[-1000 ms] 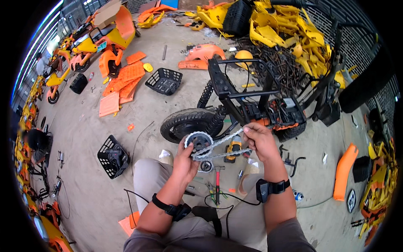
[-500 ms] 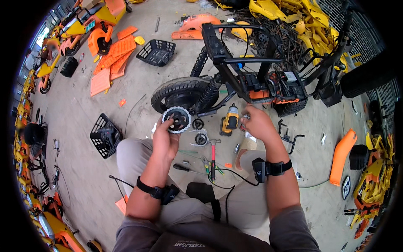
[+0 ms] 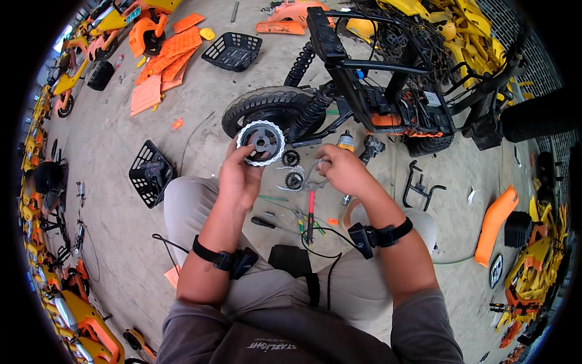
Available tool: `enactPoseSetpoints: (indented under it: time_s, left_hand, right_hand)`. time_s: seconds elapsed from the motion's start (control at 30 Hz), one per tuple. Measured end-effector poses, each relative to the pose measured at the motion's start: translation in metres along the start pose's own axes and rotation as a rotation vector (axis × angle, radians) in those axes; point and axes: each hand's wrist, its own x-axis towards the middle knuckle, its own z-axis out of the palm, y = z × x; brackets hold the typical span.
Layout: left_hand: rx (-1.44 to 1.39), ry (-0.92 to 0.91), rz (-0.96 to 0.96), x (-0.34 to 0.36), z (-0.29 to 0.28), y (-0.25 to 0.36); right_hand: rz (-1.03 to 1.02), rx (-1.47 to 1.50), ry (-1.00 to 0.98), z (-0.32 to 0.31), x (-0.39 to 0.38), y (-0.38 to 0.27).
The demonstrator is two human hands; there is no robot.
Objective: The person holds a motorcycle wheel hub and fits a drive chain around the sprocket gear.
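Observation:
My left hand grips a dark round sprocket with a silver chain around its rim, thumb lying over its face. It is held up in front of the rear wheel of a stripped scooter frame. My right hand is closed in a pinch just right of two small dark sprockets, the upper sprocket and the lower sprocket. What its fingertips hold is too small to make out. Below them lies a red-handled hammer. A yellow power drill is partly hidden behind my right hand.
A grey-black power tool rests beyond my right wrist. Near my knees lie a screwdriver and green-handled pliers. Black baskets, one the far basket, orange panels and a black bracket are on the floor.
My right hand has moved left, from beside the yellow drill to near the small sprockets, uncovering the grey-black tool. The chained sprocket stays in my left hand, raised slightly. The whole view has shifted a little.

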Motion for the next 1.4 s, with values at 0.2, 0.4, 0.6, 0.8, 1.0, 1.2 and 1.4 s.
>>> enactPoseSetpoints:
  time_s: [0.2,0.4,0.6,0.8,1.0,1.2,1.4]
  left_hand:
    - [0.014,-0.001,-0.030,0.002,0.000,-0.001]
    - [0.041,0.004,-0.063,-0.001,-0.002,0.000]
    - [0.097,-0.006,-0.115,-0.005,-0.006,-0.001]
    - [0.123,-0.022,-0.183,-0.015,-0.003,-0.006]
    - [0.241,-0.090,-0.233,-0.022,-0.008,-0.021]
    - [0.348,-0.064,-0.310,-0.017,-0.021,-0.036]
    - [1.202,-0.083,0.216,-0.021,-0.014,-0.047]
  right_hand:
    - [0.267,-0.581,0.192,0.004,0.014,0.014]
    - [0.308,-0.596,0.122,-0.009,0.014,-0.002]
    - [0.195,-0.434,0.078,-0.004,0.016,0.008]
    - [0.440,0.593,-0.256,0.000,0.018,-0.024]
    - [0.368,0.694,-0.337,0.022,0.015,-0.020]
    - [0.298,0.506,-0.285,0.045,0.026,-0.001]
    - [0.161,-0.376,-0.035,0.090,0.021,0.036]
